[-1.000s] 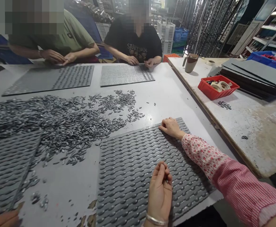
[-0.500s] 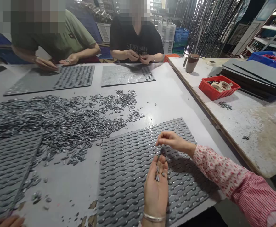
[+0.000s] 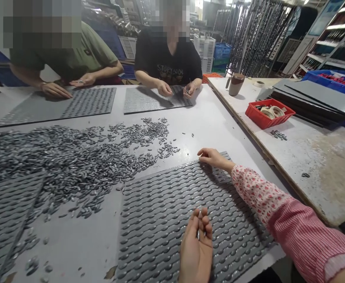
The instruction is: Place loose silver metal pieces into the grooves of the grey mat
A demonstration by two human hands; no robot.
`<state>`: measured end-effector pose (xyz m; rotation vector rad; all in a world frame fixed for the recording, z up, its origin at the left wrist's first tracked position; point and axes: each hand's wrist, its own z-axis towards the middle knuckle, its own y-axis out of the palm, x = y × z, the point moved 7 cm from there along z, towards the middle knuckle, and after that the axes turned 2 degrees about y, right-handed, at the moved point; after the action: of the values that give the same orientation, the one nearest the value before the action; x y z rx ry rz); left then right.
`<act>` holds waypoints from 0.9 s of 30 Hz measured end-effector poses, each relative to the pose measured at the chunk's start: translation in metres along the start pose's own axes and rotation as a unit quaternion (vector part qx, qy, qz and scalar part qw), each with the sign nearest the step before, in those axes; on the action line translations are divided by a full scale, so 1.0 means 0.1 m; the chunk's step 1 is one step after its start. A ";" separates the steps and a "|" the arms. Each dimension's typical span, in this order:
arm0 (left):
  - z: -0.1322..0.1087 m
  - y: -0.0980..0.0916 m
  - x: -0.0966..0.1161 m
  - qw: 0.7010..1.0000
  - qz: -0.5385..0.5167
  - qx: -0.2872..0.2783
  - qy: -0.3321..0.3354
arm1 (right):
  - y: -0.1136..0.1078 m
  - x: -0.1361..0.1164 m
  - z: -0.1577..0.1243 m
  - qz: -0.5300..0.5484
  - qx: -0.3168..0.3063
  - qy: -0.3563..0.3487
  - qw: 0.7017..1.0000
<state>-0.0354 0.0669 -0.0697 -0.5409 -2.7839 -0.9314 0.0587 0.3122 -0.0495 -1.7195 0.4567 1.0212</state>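
Note:
A grey moulded tray (image 3: pixel 166 212) with rows of oval pockets lies in front of me. My left hand (image 3: pixel 196 247) is cupped over its near edge, holding a few small silvery metal pieces in the curled fingers. My right hand (image 3: pixel 213 158) reaches to the tray's far edge, fingertips pinched on the pockets there; whether a piece is in them I cannot tell. A big heap of the same metal pieces (image 3: pixel 66 157) spreads over the white table (image 3: pixel 213 118) to the left.
Two other people sit across the table at their own grey trays (image 3: pixel 92 101) (image 3: pixel 154 100). Another tray (image 3: pixel 4 212) lies at my left. On the side table stand a red bin (image 3: pixel 269 113), a mug (image 3: pixel 236 84) and stacked dark sheets (image 3: pixel 316 100).
My right hand went from the tray's far edge back to my left palm, then out to the far edge again. My left hand opened flat, then curled up again.

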 end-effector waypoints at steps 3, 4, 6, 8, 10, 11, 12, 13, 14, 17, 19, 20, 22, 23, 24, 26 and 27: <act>0.00 -0.01 -0.03 1.000 0.012 -0.001 -0.013 | 0.00 -0.07 0.02 -0.118 0.007 -0.039 0.992; 0.00 -0.01 -0.03 1.000 0.016 0.000 -0.009 | 0.01 -0.08 0.03 -0.137 0.001 -0.047 0.989; -0.01 -0.01 -0.03 1.000 0.016 0.011 0.001 | 0.06 -0.10 0.05 -0.152 -0.016 -0.056 0.987; -0.02 -0.01 -0.04 1.000 0.010 0.024 0.002 | 0.11 -0.11 0.07 -0.172 -0.031 -0.063 0.983; -0.03 0.01 -0.06 1.000 0.011 0.022 -0.008 | 0.16 -0.12 0.09 -0.197 -0.038 -0.064 0.978; -0.03 0.02 -0.07 1.000 0.015 0.020 -0.011 | 0.18 -0.12 0.10 -0.211 -0.038 -0.062 0.975; -0.03 0.02 -0.08 1.000 0.017 0.019 -0.012 | 0.20 -0.12 0.11 -0.225 -0.039 -0.060 0.972; -0.03 0.02 -0.08 1.000 0.019 0.020 -0.015 | 0.21 -0.12 0.11 -0.239 -0.039 -0.057 0.969; -0.04 0.01 -0.09 0.999 0.020 0.022 -0.019 | 0.22 -0.12 0.12 -0.252 -0.039 -0.054 0.966; -0.03 -0.02 -0.11 0.999 0.029 0.021 -0.026 | 0.23 -0.13 0.13 -0.283 -0.039 -0.043 0.957; -0.02 -0.04 -0.12 0.999 0.038 0.017 -0.019 | 0.23 -0.13 0.13 -0.296 -0.038 -0.036 0.954; -0.01 -0.05 -0.11 0.999 0.041 0.017 -0.011 | 0.23 -0.13 0.14 -0.300 -0.037 -0.034 0.953; 0.01 -0.06 -0.09 0.999 0.043 0.012 0.003 | 0.23 -0.12 0.15 -0.305 -0.032 -0.030 0.951; 0.02 -0.06 -0.09 0.999 0.045 0.008 0.008 | 0.22 -0.12 0.15 -0.306 -0.028 -0.028 0.951; 0.02 -0.05 -0.09 0.999 0.047 0.004 0.010 | 0.22 -0.12 0.16 -0.306 -0.024 -0.028 0.951; 0.03 -0.04 -0.09 0.999 0.050 0.005 0.009 | 0.22 -0.11 0.17 -0.305 -0.018 -0.029 0.952; 0.02 -0.05 -0.09 0.999 0.050 0.012 0.006 | 0.22 -0.10 0.17 -0.303 -0.016 -0.031 0.952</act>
<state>-0.0293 0.0623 -0.0764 -0.6605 -2.7250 -0.8769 0.0299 0.3170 -0.0559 -1.6928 -0.1353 0.6291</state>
